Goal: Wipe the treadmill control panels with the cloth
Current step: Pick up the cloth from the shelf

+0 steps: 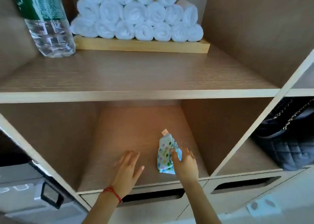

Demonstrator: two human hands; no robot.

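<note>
A small folded cloth [165, 153], pale with coloured dots and a blue edge, lies on the floor of the lower wooden cubby [119, 155]. A small tag sticks out at its far end. My right hand [184, 164] rests on the cloth's right side, fingers curled over its edge. Just left of the cloth, my left hand [128, 168] hovers palm down with fingers spread, holding nothing; a red string circles its wrist. No treadmill panel is in view.
Rolled white towels [136, 14] are stacked on a wooden tray [141, 45] on the upper shelf, beside a water bottle [49, 31]. A dark quilted bag with a chain [287, 138] fills the right cubby. Drawers with cut-out handles [244, 184] sit below.
</note>
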